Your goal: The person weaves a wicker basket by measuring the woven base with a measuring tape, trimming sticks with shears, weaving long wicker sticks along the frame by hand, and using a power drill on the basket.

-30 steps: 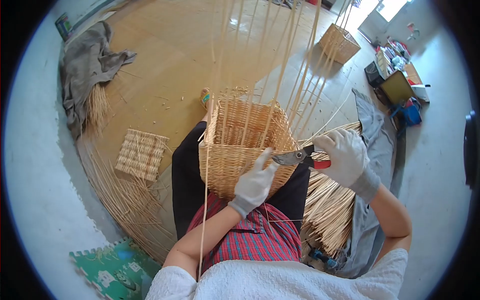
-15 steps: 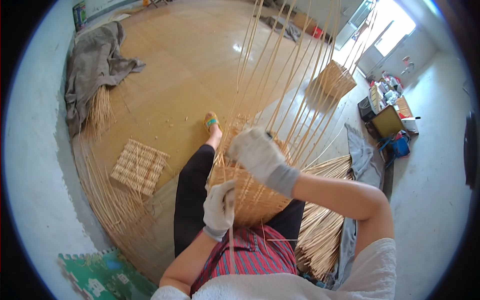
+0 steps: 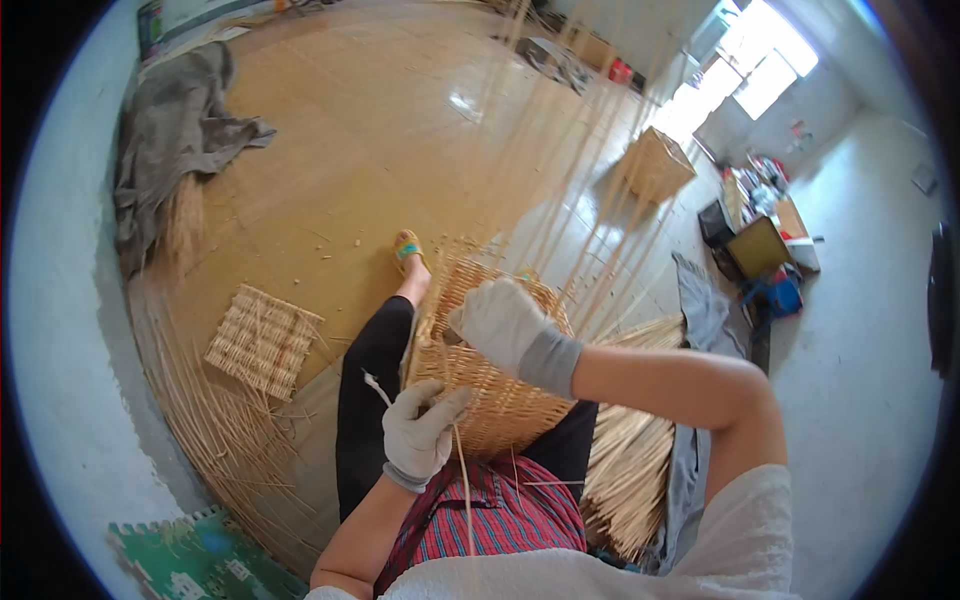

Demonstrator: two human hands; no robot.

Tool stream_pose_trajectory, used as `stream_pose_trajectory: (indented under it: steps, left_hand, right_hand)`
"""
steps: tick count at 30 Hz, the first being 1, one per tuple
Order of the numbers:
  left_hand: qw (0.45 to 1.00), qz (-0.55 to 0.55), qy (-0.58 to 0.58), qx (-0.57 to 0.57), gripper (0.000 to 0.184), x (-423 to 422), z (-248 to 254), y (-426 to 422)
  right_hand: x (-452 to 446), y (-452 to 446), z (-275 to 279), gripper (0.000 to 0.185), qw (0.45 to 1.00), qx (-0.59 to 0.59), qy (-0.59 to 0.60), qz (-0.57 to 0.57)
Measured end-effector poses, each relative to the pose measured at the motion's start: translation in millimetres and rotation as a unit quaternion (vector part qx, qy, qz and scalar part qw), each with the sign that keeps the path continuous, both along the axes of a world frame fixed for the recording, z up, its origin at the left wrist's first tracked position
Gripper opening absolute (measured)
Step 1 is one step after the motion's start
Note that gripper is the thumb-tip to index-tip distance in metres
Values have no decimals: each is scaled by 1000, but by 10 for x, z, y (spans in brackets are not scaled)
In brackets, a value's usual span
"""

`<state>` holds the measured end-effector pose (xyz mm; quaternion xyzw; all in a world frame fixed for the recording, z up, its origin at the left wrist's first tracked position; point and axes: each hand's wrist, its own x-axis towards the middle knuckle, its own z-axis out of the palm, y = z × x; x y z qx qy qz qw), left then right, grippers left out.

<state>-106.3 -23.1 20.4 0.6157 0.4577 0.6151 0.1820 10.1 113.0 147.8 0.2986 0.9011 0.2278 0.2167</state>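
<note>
A woven basket (image 3: 500, 400) rests tilted between the knees, with long upright canes (image 3: 590, 200) rising from its far and right sides. My left hand (image 3: 420, 428) is at its near left corner, fingers curled around a thin strand (image 3: 466, 490) that hangs down toward the lap. My right hand (image 3: 498, 322), its back to the camera, reaches over the basket's near rim in a closed grip; a small dark part shows beneath its fingers, too hidden to name. Both hands wear white gloves.
A square woven panel (image 3: 262, 342) and loose canes (image 3: 215, 420) lie on the left floor. Bundled canes (image 3: 628, 470) lie beside a grey cloth (image 3: 712, 305) on the right. Another basket (image 3: 655, 165) stands farther off. A green mat (image 3: 205, 555) is at lower left.
The right hand has swung from the right, where it held red-handled pruners, across to the near rim. The left hand has moved left from the basket's front to the strand. The view has shifted.
</note>
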Motion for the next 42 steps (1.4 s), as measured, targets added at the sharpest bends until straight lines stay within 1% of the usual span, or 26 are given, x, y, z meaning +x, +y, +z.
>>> stream_pose_trajectory:
  steps: [1,2,3,4,6,7,9,11,12,14,15,17,18,20,21,22,24,25,26,29,33,35,37,38,39,42]
  left_hand:
    - [1000,-22,-2,-4,36,-5,77,-5]
    - [991,-45,101,74,30,-43,213,0]
    - [966,-62,197,158,23,-19,304,1]
    - [966,-83,188,157,23,67,341,-45]
    - [922,-248,267,131,12,252,400,-115]
    - [893,-297,325,88,15,415,362,-136]
    - [884,-303,351,64,13,707,192,-165]
    - [864,-297,404,41,13,910,156,-127]
    - [861,-303,406,37,13,1006,182,-78]
    - [881,-239,409,9,22,1210,247,62]
    - [879,-241,412,6,22,1319,254,135]
    - [924,-153,350,-14,35,1531,234,321]
    - [922,-154,355,-16,35,1582,225,391]
    - [885,-139,433,-95,42,1628,182,497]
    - [887,-139,423,-124,36,1629,178,522]
    - [882,-143,430,-127,36,1613,171,545]
    - [915,-198,299,-184,30,1601,193,571]
    - [931,-198,233,-197,24,1622,273,578]
    - [927,-207,239,-203,24,1640,291,597]
    - [932,-207,143,-260,18,1680,276,631]
    - [926,-252,196,-203,28,1561,199,633]
    - [917,-226,325,-57,38,1523,148,572]
    - [909,-230,342,-64,41,1557,184,574]
    - [901,-235,356,-74,45,1579,197,563]
    - [893,-236,377,-70,43,1594,178,549]
    - [898,-238,361,-78,44,1621,106,551]
  right_hand:
    - [110,-22,161,9,1000,-10,6,7]
    - [247,-78,379,9,1000,-15,1,-22]
    - [383,-123,635,11,1000,5,-8,-30]
    - [563,-142,784,13,999,21,-15,-34]
    - [1198,-160,963,17,996,-42,74,-2]
    - [1456,-191,1031,20,998,-49,42,-19]
    - [1885,-269,1071,22,997,-59,12,-38]
    - [2283,-350,924,25,988,17,-86,-125]
    - [2467,-370,817,25,988,12,-83,-129]
    - [2774,-365,578,23,983,85,-39,-157]
    - [2840,-355,460,23,983,82,-35,-158]
    - [2914,-275,265,23,979,111,-16,-168]
    - [2951,-233,206,23,980,109,-10,-169]
    - [3017,-190,48,25,977,78,105,-166]
    - [3034,-175,-15,31,974,67,139,-168]
    - [3049,-168,-71,31,972,62,146,-172]
    - [3097,-199,-157,37,976,89,140,-145]
    - [3131,-223,-179,37,974,82,144,-155]
    - [3161,-245,-194,38,970,61,173,-157]
    - [3154,-358,-226,39,960,48,222,-161]
    - [3141,-401,-266,38,950,54,258,-168]
    - [3145,-404,-294,37,946,52,271,-172]
    - [3151,-302,-325,36,955,105,237,-147]
    - [3152,-256,-348,36,955,104,239,-142]
    - [3151,-212,-376,36,958,119,231,-121]
    - [3053,-82,-419,36,963,127,221,-82]
